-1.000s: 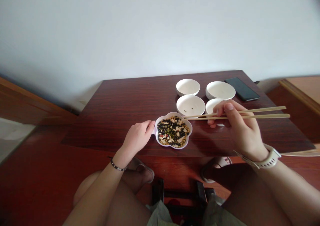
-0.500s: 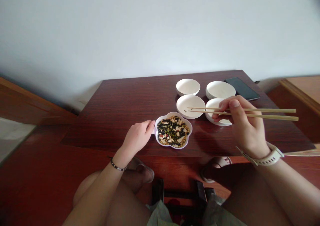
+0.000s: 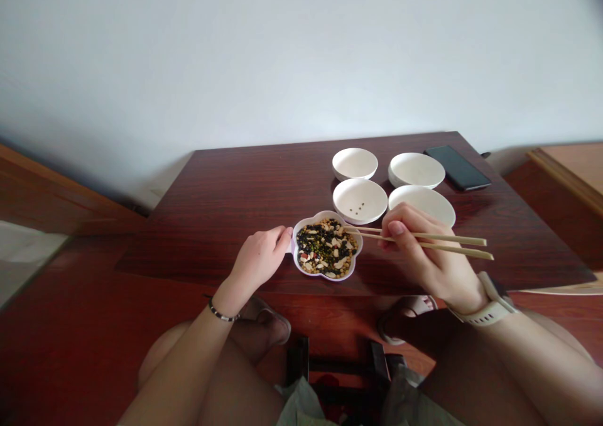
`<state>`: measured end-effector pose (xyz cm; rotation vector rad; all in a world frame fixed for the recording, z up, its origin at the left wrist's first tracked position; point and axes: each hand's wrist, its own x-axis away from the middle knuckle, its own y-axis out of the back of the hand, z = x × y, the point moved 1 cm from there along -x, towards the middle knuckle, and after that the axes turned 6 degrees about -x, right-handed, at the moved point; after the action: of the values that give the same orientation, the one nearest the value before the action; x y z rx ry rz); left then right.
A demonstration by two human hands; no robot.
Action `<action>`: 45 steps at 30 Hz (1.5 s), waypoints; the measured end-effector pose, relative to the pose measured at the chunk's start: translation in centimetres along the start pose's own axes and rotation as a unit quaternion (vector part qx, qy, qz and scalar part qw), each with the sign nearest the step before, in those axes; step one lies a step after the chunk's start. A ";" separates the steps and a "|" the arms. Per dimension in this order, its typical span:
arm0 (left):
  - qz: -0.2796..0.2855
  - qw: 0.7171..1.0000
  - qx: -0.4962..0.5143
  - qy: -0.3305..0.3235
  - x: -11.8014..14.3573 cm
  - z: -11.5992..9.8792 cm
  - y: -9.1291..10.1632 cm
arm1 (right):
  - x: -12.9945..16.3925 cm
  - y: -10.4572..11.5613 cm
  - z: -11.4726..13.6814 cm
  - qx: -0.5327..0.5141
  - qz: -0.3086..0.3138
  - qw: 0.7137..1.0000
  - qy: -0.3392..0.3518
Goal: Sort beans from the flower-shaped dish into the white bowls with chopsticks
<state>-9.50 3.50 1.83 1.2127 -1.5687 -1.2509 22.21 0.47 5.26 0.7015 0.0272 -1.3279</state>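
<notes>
A picking step is judged to be in hand: the chopsticks (image 3: 424, 240), gripped in the right hand (image 3: 426, 256), are pointed into the flower-shaped dish (image 3: 326, 247) at lower centre, which is steadied by the loosely curled left hand (image 3: 261, 256). A fine pinch on one bean is called for next.

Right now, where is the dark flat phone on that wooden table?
In the head view, the dark flat phone lies at the far right corner of the reddish wooden table, just right of the far-right white round bowl.
</notes>
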 end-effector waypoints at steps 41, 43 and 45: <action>0.004 1.000 -0.005 0.006 0.4 -0.2 0.7 | -3.7 2.0 -3.2 -0.241 -0.309 0.918 -0.051; 0.004 1.000 -0.007 0.008 0.4 -0.2 0.7 | -4.1 2.0 -3.4 -0.238 -0.318 0.917 -0.041; 0.004 1.000 -0.007 0.008 0.4 -0.2 0.7 | -4.6 1.9 -3.6 -0.240 -0.327 0.914 -0.030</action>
<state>-9.52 3.11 2.58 1.2027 -1.5493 -1.2426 24.01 6.37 5.10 0.2220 0.5636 -1.8875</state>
